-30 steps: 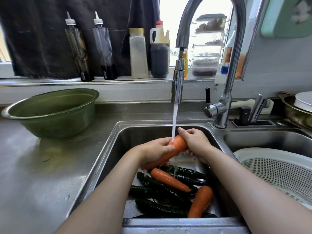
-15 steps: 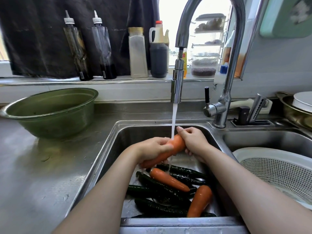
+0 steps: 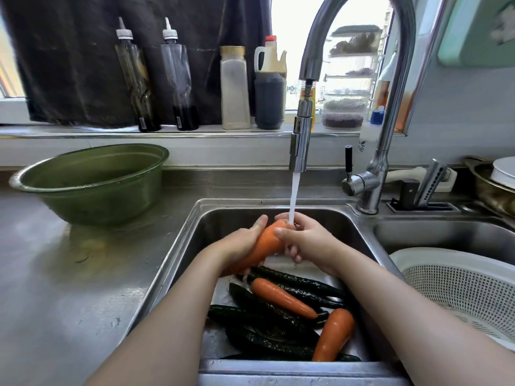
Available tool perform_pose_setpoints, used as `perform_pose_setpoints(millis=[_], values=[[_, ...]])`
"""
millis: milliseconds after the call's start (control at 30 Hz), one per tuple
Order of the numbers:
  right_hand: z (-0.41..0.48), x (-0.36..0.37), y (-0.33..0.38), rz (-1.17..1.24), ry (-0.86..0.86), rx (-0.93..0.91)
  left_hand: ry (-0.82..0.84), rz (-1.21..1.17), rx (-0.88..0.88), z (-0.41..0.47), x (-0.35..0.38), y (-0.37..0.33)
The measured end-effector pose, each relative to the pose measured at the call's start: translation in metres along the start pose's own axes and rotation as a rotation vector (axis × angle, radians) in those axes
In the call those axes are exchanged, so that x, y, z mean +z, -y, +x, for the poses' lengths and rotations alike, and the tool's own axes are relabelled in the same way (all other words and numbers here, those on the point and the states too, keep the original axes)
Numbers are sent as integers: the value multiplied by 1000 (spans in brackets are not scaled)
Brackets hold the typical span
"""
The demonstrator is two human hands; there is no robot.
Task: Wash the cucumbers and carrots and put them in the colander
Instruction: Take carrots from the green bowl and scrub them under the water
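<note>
- Left hand [image 3: 242,242]: closed round the carrot [image 3: 267,243] from the left, thumb lying along its upper side.
- Right hand [image 3: 309,240]: grips the same carrot's far, thick end, fingers curled beneath it.
- Carrot: held over the sink [image 3: 223,221], tilted with the thick end far and raised. The thin end is hidden behind the left hand.
- Water [image 3: 294,196]: falls from the tap [image 3: 298,151] onto the carrot's thick end, at the right hand's fingers.
- Sink floor: a second carrot [image 3: 281,298] lies across dark cucumbers [image 3: 262,310]. A third carrot [image 3: 334,334] leans on them at the near right (the cucumbers overlap, so their number is unclear).
- Colander [image 3: 412,253]: white, in the right basin, just beside the right forearm.
- Table [image 3: 69,274]: steel, left of the sink, bearing a green bowl [image 3: 89,185] at its far side.
- Sill [image 3: 83,132]: bottles [image 3: 235,93] stand in a row behind the tap.
</note>
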State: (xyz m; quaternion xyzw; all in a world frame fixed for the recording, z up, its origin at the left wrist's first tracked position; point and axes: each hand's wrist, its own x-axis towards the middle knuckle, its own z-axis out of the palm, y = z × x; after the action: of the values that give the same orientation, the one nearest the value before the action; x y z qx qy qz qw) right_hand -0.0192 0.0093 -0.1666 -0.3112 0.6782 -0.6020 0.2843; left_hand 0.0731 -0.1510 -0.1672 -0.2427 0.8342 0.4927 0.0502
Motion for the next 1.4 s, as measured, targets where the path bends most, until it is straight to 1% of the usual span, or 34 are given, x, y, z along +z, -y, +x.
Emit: perform_pose_setpoints(millis=[33,100,200,267,333,400,467,500,567,667,733,800,900,933,1000,1133,1200,1267,1367,1400], values=[[0,2,0,-45,-20,-12,32,-30,-12,0,1,1],[1,4,-2,-101,-113,-26,87,-85,-5,0,5,2],[5,1,-5,-149,-288,-7,167,-127,93,2,7,3],[8,-3,-8,-112,-325,-14,186,-108,158,3,6,4],[8,-7,-7,-45,-267,-10,163,-114,188,3,3,6],[6,-10,-4,24,-137,3,128,-153,197,4,-2,8],[2,-10,-3,10,-31,19,105,-167,197,5,-7,13],[1,-9,-3,-24,-15,18,106,-169,200,5,-8,15],[0,-4,-1,-82,-55,13,116,-163,203,4,-8,15],[5,2,-1,-69,-167,25,117,-106,223,0,-8,11],[6,2,-1,-52,-184,51,106,-63,227,-3,-8,7],[4,-2,0,-30,-115,70,93,-40,226,-3,-10,7],[1,-8,-2,57,53,117,91,-7,229,-3,-16,9],[1,-9,-3,59,75,125,99,17,231,-4,-18,9],[0,-7,-2,-15,36,125,114,76,246,-7,-20,7],[2,4,0,-178,-195,44,106,136,270,-8,-16,1],[3,4,-1,-191,-218,43,82,142,274,-9,-16,-1],[5,0,-3,-144,-140,68,62,154,281,-12,-19,-2],[5,-12,-8,102,94,137,55,146,278,-14,-25,2],[4,-15,-9,150,133,146,61,135,274,-15,-26,3]])
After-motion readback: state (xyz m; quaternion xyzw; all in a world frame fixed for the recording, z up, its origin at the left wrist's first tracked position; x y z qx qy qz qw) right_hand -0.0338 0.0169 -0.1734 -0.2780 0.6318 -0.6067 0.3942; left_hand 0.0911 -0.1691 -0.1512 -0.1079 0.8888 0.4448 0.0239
